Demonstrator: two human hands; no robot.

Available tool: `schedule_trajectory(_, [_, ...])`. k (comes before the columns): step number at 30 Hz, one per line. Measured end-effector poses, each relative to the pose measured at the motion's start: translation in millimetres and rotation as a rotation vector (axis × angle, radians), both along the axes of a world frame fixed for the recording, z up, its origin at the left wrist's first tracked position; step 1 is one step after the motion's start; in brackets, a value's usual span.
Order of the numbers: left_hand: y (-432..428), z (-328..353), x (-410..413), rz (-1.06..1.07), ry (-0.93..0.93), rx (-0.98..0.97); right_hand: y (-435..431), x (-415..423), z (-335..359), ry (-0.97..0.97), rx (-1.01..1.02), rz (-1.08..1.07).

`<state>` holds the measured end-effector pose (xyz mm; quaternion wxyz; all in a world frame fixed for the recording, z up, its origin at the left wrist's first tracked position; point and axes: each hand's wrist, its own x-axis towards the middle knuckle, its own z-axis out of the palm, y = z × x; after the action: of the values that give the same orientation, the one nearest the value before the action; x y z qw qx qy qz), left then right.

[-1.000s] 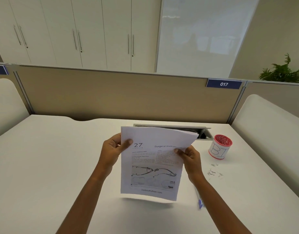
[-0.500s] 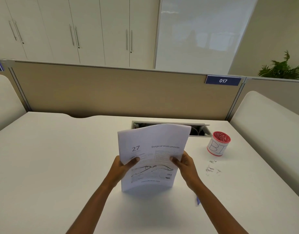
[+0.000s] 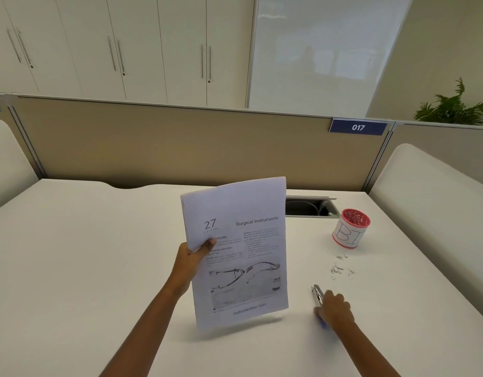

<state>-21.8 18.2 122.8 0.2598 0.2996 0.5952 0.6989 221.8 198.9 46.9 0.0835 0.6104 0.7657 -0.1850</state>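
nearest, the right hand (image 3: 334,308) has its fingers curled down around a metal tool (image 3: 317,293) with a blue handle that lies on the table (image 3: 85,254). it looks like a stapler or a staple remover, and its nose pokes out just beyond the knuckles. to that hand's left, the left hand (image 3: 190,263) pinches 1 stack of sheets (image 3: 240,257) by its left edge, thumb on the front, holding it upright off the table. beyond the right hand lie loose staples (image 3: 341,268), and farther on a red cup (image 3: 350,228). my judgement: the sheets are gathered and the tool is being grasped but not yet lifted. the work on the stack's corner is left.
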Motion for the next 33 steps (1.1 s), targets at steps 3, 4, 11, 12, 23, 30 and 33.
schedule_trajectory(3, [1.8, 0.5, -3.3, -0.05, -0.047, 0.003, 5.4, 5.8, 4.9, 0.176, -0.191, -0.082])
schedule_trajectory(4, [3.0, -0.8, -4.6, -0.052, -0.061, -0.01, 5.3, 6.8, 10.0, 0.303, -0.309, -0.147])
schedule_trajectory(11, [3.1, 1.0, -4.0, -0.027, -0.105, -0.066, -6.5, -5.0, 45.5, 1.28, -1.003, -0.596])
schedule_trajectory(12, [2.7, 0.3, -4.8, -0.014, -0.105, -0.078, -8.3, -8.7, 50.7, 1.356, -1.006, -0.603])
schedule_trajectory(23, [0.9, -1.0, -3.4, -0.076, -0.118, -0.152, -18.5, -51.9, 106.6, 1.754, -1.215, -0.399])
schedule_trajectory(30, [2.3, 2.7, -3.4, -0.081, -0.143, -0.111, -30.3, -66.6, 127.6, 1.822, -1.179, -0.29])
schedule_trajectory(33, [4.5, 4.8, -2.7, -0.073, -0.135, -0.112, -35.8, -71.9, 132.9, 1.855, -1.103, -0.282])
